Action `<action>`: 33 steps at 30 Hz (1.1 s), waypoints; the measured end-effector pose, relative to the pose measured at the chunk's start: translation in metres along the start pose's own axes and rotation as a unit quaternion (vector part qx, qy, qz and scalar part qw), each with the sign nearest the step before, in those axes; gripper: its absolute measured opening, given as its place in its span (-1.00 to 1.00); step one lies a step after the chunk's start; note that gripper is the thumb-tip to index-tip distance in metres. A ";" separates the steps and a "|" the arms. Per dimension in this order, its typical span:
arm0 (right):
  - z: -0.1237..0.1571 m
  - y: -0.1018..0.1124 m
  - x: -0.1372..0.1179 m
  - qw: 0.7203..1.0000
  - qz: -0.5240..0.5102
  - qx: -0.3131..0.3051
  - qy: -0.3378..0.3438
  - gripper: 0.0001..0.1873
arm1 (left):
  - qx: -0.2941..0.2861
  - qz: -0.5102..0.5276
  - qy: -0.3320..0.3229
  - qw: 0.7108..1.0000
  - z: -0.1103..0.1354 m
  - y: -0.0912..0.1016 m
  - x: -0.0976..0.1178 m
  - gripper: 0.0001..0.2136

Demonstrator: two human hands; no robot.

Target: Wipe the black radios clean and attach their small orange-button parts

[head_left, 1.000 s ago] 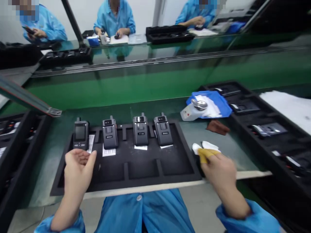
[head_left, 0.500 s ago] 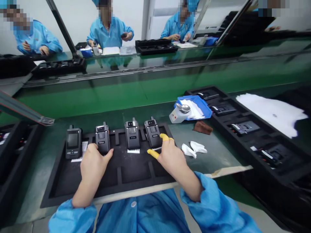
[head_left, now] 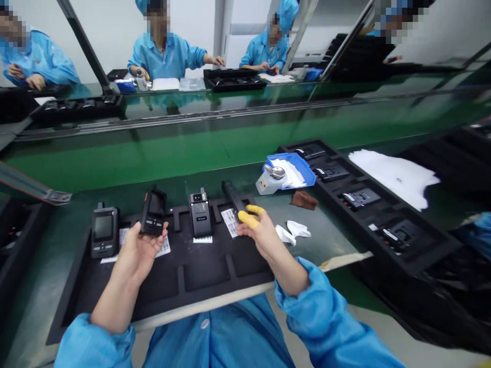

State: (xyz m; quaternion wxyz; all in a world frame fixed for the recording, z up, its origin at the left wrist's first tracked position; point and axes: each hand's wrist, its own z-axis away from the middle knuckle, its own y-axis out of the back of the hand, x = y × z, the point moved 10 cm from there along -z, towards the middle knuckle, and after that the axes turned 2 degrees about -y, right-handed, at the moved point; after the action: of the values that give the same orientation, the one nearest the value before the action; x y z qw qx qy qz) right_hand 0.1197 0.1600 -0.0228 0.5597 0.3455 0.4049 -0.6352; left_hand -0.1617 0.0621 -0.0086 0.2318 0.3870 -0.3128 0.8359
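My left hand [head_left: 138, 255] is closed on the lower end of a black two-way radio [head_left: 154, 210], tilted with its screen side partly toward me. Yellow finger covers show on my right hand [head_left: 261, 229], which grips another two-way radio [head_left: 232, 197] turned edge-on. Between them a radio [head_left: 200, 217] with its back and label up rests at the foam tray's [head_left: 207, 271] far edge. At the left end a radio [head_left: 105, 232] lies screen up. White printed label strips [head_left: 230, 223] lie in the tray under the radios.
To the right are a blue bin [head_left: 307, 176] of white cloths, a white bottle [head_left: 268, 184] with a metal top, a brown cloth [head_left: 304, 200] and crumpled white pieces [head_left: 297, 230]. Another black tray [head_left: 364, 220] holds several devices. Co-workers [head_left: 164, 56] sit across the bench.
Both held radios have been turned over from back side up: the left one now shows its screen, the right one its edge. The view has shifted slightly.
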 end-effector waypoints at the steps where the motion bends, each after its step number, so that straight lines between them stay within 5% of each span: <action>1: -0.002 -0.006 0.003 0.999 -0.021 -0.020 -0.018 -0.56 | 0.006 0.033 0.020 0.999 0.000 -0.001 -0.004 -0.75; 4: -0.003 -0.018 0.007 0.994 -0.059 -0.067 -0.063 -0.76 | 0.028 0.117 0.068 0.990 0.003 -0.001 -0.016 -0.70; 11: 0.007 -0.012 0.016 0.985 -0.121 -0.068 -0.099 -0.74 | 0.060 0.151 0.061 0.985 0.009 0.009 -0.021 -0.62; 15: 0.005 0.011 0.015 0.999 0.036 0.012 -0.010 -0.53 | 0.078 0.079 0.037 0.993 0.007 0.021 -0.021 -0.62; 22: 0.007 0.016 0.007 0.953 0.301 0.038 0.028 -0.29 | 0.057 -0.065 -0.002 0.996 0.006 0.029 -0.015 -0.69; 26: 0.013 0.015 -0.006 0.892 0.446 0.059 0.038 -0.22 | 0.046 -0.096 -0.010 0.994 0.011 0.029 -0.013 -0.56; 30: 0.026 0.002 -0.037 0.778 0.594 0.113 0.174 -0.42 | 0.046 -0.052 -0.009 0.998 0.017 0.037 -0.016 -0.50; 33: 0.037 -0.026 -0.041 0.739 0.629 0.103 0.220 -0.42 | 0.038 -0.010 -0.012 0.999 0.020 0.043 -0.020 -0.49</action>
State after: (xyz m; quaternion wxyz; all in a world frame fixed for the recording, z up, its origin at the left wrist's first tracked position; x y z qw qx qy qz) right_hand 0.0998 0.1455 0.0329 0.6884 0.7070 0.1397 -0.0827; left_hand -0.1668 0.0159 -0.0293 0.2216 0.4086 -0.2797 0.8400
